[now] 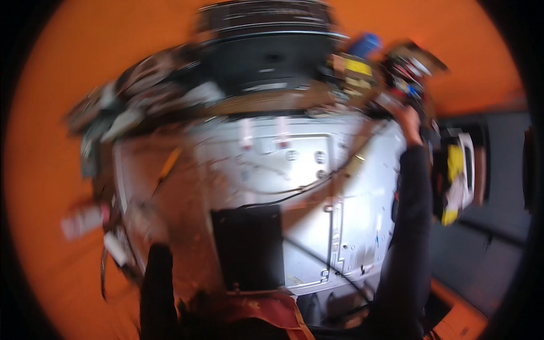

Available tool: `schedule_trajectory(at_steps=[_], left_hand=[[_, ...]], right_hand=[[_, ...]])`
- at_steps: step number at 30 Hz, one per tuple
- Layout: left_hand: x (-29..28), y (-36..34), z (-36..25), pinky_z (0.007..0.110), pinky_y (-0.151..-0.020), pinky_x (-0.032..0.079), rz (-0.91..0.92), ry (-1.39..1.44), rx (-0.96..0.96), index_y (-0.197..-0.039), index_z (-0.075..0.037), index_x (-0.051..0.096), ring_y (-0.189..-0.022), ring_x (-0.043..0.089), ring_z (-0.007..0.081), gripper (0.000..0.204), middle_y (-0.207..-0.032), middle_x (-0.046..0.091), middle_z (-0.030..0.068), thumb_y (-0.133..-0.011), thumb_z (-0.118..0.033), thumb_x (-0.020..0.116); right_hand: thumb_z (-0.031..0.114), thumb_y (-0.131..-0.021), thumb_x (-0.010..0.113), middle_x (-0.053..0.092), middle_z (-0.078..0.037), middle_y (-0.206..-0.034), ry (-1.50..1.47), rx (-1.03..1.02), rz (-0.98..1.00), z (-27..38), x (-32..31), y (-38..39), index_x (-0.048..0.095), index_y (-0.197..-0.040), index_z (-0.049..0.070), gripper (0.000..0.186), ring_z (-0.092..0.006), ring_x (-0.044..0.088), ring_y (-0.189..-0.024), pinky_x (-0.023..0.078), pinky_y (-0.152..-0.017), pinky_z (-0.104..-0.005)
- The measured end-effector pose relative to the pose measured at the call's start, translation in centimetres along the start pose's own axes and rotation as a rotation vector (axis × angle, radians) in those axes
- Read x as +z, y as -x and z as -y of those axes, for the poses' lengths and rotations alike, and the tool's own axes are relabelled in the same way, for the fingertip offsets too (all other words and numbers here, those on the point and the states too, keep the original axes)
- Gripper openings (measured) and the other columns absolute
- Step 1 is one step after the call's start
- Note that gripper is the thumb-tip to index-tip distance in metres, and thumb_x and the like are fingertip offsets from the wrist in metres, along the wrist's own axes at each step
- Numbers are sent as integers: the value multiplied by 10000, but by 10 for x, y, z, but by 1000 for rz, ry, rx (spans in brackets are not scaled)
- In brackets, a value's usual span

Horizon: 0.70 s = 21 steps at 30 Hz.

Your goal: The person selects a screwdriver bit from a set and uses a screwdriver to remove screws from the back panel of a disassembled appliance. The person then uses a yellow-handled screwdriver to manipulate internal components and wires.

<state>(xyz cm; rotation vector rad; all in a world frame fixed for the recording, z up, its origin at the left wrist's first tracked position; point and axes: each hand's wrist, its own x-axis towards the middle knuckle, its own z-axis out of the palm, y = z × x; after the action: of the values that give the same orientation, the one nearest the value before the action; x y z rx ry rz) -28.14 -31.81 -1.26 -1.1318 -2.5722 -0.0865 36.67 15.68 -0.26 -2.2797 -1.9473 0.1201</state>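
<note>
— Orange floor (45, 170) surrounds our bench; a big silver metal panel (317, 187) lies flat, black cable (294, 190) across it.

— Our right hand (409, 122) reaches the far clutter (405, 73), left hand (148, 229) on the panel's edge; finger positions are too blurred to tell. We might snag that cable.

A: Any labels or packages on that bench?

B: A yellow rectangular label (358, 67) sits at the far edge, right of the dark monitor-like box (266, 56) with a dark face. Two small white-and-pink tags (263, 134) are stuck near the metal panel's (317, 187) top edge.

A: Anything else?

B: A white-and-red package (84, 219) lies at the left. All of it is blurred.
</note>
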Motion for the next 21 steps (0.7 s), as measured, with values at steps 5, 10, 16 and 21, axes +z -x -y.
schedule_trajectory(at_steps=[5, 10, 16, 21], left_hand=[[-9, 1, 11, 457, -1071, 384, 161, 106, -62, -1248, 2, 559, -1229, 503, 385, 399, -1259, 561, 268, -942, -242, 482], [-24, -25, 54, 491, -1084, 356, 104, 210, 257, -1236, -32, 553, -1226, 481, 352, 442, -1272, 533, 186, -874, -284, 588], [-19, -31, 86, 501, -1111, 307, 78, 414, 387, -1243, -63, 566, -1249, 457, 306, 531, -1290, 532, 139, -790, -316, 675], [-16, -30, 95, 509, -1155, 241, 136, 454, 387, -1272, -98, 573, -1316, 434, 305, 513, -1331, 548, 132, -867, -409, 614]], right_hand=[[254, -971, 594, 516, 48, -607, -350, 92, 234, -34, -61, 31, 710, -1111, 33, 286, -81, 432, -494, 334, -425, -285], [270, -1005, 573, 333, 126, -576, -973, 156, 686, 124, -142, 117, 688, -1048, 128, 187, 10, 293, -450, 230, -409, -205], [223, -981, 595, 447, 62, -597, -630, -426, 1293, 465, -109, 275, 632, -881, 22, 227, -23, 379, -458, 274, -416, -210], [299, -909, 648, 442, 26, -546, -612, -722, 1129, 664, 9, 389, 619, -746, 18, 326, -90, 393, -444, 279, -419, -289]])
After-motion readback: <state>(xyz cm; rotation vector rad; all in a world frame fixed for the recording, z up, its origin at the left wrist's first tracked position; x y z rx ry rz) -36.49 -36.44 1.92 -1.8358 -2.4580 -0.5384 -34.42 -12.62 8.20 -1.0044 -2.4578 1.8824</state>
